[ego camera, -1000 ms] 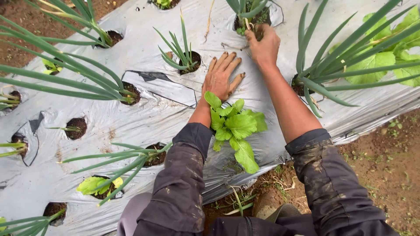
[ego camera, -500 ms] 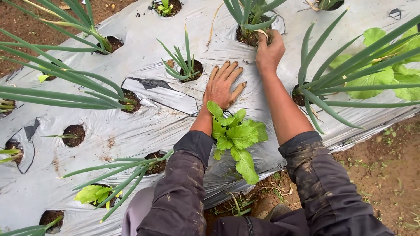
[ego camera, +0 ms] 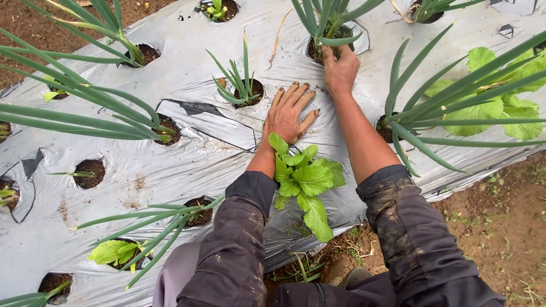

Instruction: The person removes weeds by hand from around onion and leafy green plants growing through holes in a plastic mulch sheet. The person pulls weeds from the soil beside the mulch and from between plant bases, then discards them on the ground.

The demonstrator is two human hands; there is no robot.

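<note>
Head view, hands (ego camera: 315, 94) on silver mulch sheet (ego camera: 187, 74)

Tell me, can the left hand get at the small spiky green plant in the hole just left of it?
Probably yes. The left hand lies flat on the grey plastic sheet, and only bare sheet separates it from the small spiky green plant.

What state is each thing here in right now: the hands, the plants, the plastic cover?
Left hand: open, flat on the plastic, fingers spread.
Right hand: closed at the base of a green onion plant, which stands upright in its hole.
Leafy seedling: rooted between the forearms, leaves spread.
Plastic sheet: wrinkled, dirty, torn in places.
Sleeves: smeared with mud.
Bare hole: soil, barely a sprout.
</note>
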